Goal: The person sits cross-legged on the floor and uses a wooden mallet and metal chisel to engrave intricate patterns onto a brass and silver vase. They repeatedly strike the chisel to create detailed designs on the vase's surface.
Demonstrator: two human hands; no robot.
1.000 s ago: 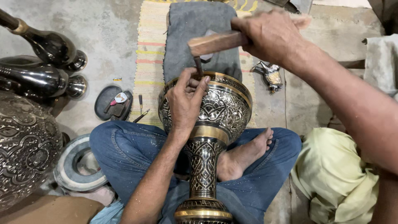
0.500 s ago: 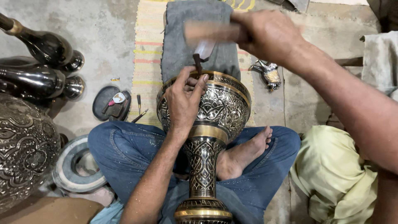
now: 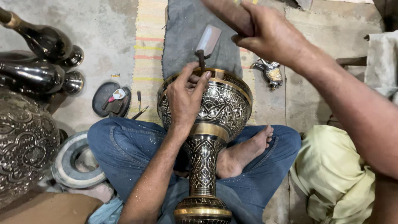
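Our left hand (image 3: 185, 97) pinches a small chisel (image 3: 202, 61) upright on the engraved brass vase (image 3: 209, 120) lying across our lap. Our right hand (image 3: 269, 35), closed round the hammer (image 3: 209, 39), has swung it higher since a moment ago, so another strike seems due.

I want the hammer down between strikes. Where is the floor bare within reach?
Bare concrete lies beyond the striped mat, between the dark bottles and the grey cloth, and at right past the small wrapped object. Crowded: the lap around the engraved vase, and the left side by the black dish.
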